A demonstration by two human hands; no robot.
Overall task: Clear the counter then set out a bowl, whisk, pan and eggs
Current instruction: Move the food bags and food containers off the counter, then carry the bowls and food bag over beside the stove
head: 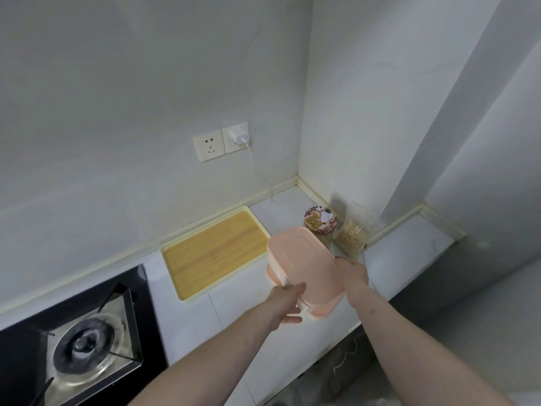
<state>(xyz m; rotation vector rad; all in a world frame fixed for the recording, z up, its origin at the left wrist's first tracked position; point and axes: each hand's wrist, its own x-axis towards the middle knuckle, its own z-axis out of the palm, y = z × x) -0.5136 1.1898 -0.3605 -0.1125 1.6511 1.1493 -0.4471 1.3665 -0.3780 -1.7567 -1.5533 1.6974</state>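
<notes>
Head view shows your two hands holding a pink box [301,265] above the desk [409,259], tilted: left hand [288,306] curled round its near end, right hand [351,273] gripping the far side. None of the bowl, whisk, pan or eggs is in sight. Your risk is the lid slipping or the box sliding from your grip, or swinging into the jar [320,225] and bag [352,235] just behind.

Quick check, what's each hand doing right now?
Left hand: grips the near left side of the pink lidded container, fingers curled under it.
Right hand: holds the container's right side.
</notes>
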